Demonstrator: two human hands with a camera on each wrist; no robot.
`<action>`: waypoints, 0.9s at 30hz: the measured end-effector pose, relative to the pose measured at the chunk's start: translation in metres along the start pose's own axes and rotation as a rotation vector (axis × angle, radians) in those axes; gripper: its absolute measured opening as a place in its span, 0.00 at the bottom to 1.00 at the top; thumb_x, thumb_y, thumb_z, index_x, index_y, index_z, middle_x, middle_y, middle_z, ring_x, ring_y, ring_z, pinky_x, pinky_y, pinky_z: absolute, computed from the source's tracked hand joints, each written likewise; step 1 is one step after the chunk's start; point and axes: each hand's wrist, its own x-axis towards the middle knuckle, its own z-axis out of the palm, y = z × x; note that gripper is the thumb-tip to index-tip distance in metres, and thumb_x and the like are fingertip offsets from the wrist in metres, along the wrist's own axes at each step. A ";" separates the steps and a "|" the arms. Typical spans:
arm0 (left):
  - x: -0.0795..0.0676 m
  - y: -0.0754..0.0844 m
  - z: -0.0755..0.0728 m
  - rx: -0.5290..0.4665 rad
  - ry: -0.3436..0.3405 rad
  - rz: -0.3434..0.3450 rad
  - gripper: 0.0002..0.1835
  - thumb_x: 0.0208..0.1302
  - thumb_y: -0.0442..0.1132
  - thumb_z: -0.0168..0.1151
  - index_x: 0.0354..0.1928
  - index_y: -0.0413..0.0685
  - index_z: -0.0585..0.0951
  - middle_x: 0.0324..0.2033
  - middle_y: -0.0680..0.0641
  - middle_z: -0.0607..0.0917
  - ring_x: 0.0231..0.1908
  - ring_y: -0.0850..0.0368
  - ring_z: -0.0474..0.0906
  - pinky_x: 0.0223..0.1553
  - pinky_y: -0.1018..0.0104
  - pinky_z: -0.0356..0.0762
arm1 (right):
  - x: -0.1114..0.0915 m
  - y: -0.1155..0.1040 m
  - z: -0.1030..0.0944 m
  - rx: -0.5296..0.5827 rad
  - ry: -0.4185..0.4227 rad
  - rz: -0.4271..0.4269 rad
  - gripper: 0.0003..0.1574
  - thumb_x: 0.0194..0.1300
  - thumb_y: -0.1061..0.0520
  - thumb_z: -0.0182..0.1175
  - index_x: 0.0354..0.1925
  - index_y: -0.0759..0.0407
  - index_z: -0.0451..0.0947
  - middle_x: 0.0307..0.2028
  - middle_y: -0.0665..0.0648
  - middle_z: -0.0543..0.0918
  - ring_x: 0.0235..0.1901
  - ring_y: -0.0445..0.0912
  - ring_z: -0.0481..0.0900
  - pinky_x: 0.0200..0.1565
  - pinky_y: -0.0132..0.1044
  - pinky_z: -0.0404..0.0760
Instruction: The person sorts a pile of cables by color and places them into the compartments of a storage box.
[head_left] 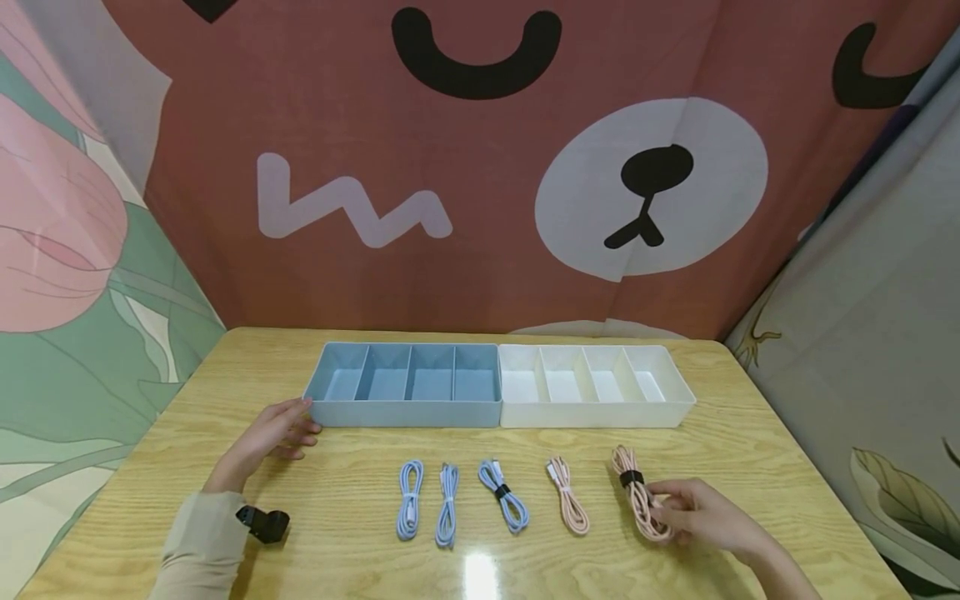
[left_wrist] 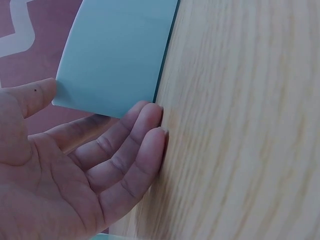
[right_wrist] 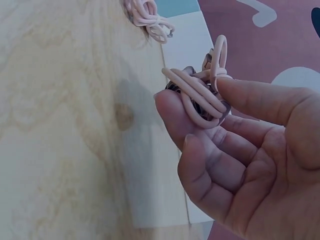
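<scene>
My right hand (head_left: pixel 697 517) pinches a pink cable bundle (head_left: pixel 639 492) with a black strap round it. In the right wrist view, thumb and index finger hold the looped cable (right_wrist: pixel 197 97) above the table. At the far left, my left hand (head_left: pixel 277 429) touches the near left corner of a blue divided box (head_left: pixel 405 413). The left wrist view shows loosely bent fingers (left_wrist: pixel 132 165) and the thumb against the box's end. Between the hands lie another pink cable (head_left: pixel 568 497), a blue cable with a black strap (head_left: pixel 504 497), and two plain blue cables (head_left: pixel 409 500).
A white divided box (head_left: pixel 596 415) stands end to end with the blue one, its compartments facing up. Both sit towards the back of the wooden table (head_left: pixel 345 558). Patterned cloth (head_left: pixel 487 283) hangs behind the table and at both sides.
</scene>
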 end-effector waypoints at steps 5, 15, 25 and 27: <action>0.000 -0.001 0.000 0.004 0.004 -0.003 0.37 0.69 0.57 0.40 0.60 0.25 0.58 0.35 0.43 0.81 0.32 0.56 0.79 0.31 0.59 0.79 | 0.003 -0.005 -0.002 -0.036 0.011 -0.033 0.33 0.67 0.61 0.50 0.55 0.90 0.52 0.23 0.53 0.77 0.19 0.38 0.72 0.22 0.36 0.75; 0.001 -0.002 0.000 0.002 -0.007 -0.003 0.38 0.69 0.57 0.39 0.62 0.26 0.56 0.37 0.42 0.81 0.33 0.55 0.79 0.32 0.58 0.79 | 0.010 -0.016 -0.005 -0.095 0.024 -0.058 0.33 0.68 0.61 0.50 0.56 0.89 0.53 0.24 0.55 0.78 0.21 0.44 0.77 0.25 0.40 0.77; 0.002 -0.004 -0.002 -0.003 -0.022 0.027 0.38 0.69 0.57 0.39 0.62 0.26 0.56 0.37 0.41 0.80 0.33 0.55 0.79 0.32 0.58 0.79 | 0.022 -0.031 -0.004 -0.152 0.055 -0.061 0.31 0.67 0.61 0.51 0.56 0.87 0.57 0.23 0.54 0.76 0.19 0.39 0.71 0.23 0.38 0.75; 0.002 -0.004 -0.003 -0.002 -0.023 0.032 0.38 0.69 0.57 0.39 0.62 0.26 0.56 0.37 0.41 0.81 0.33 0.54 0.79 0.32 0.58 0.79 | 0.024 -0.034 -0.005 -0.156 0.057 -0.071 0.31 0.67 0.62 0.51 0.56 0.87 0.57 0.23 0.56 0.77 0.19 0.39 0.71 0.23 0.38 0.75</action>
